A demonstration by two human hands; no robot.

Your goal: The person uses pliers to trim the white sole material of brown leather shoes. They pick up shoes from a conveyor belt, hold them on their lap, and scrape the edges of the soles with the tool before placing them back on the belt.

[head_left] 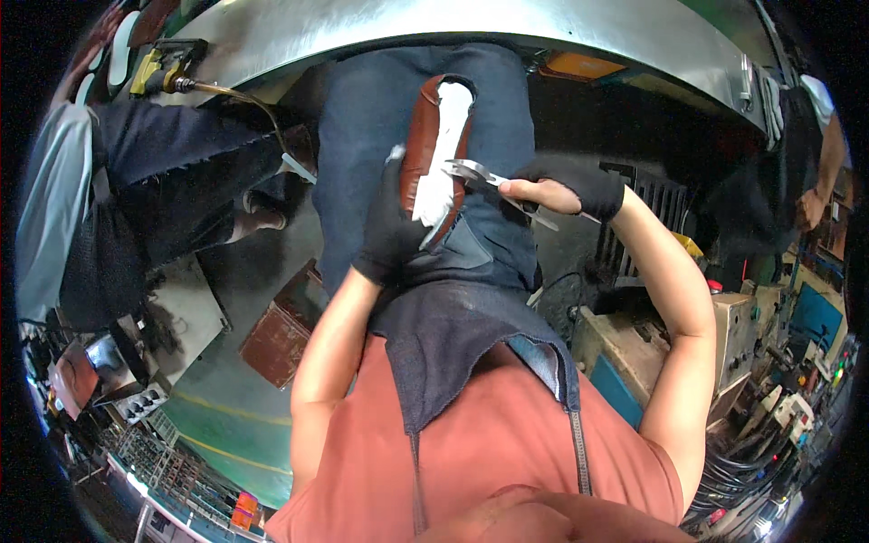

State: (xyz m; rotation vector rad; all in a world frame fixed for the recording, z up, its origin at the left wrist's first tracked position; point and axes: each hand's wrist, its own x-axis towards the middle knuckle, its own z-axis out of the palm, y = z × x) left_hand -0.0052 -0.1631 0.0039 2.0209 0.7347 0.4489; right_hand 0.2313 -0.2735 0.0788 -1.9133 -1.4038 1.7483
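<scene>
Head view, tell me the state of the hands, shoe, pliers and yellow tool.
Left hand: black-gloved, holding the shoe.
Right hand: black-gloved, closed on the pliers.
Brown shoe: held, white material along its upward side.
Pliers: held, head at the white material; grip on it unclear.
Yellow tool: hose attached.

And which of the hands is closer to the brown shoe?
The left one. The left hand is right against the brown shoe, holding its left side near the lower end. The right hand is off to its right, holding pliers that reach toward it.
</scene>
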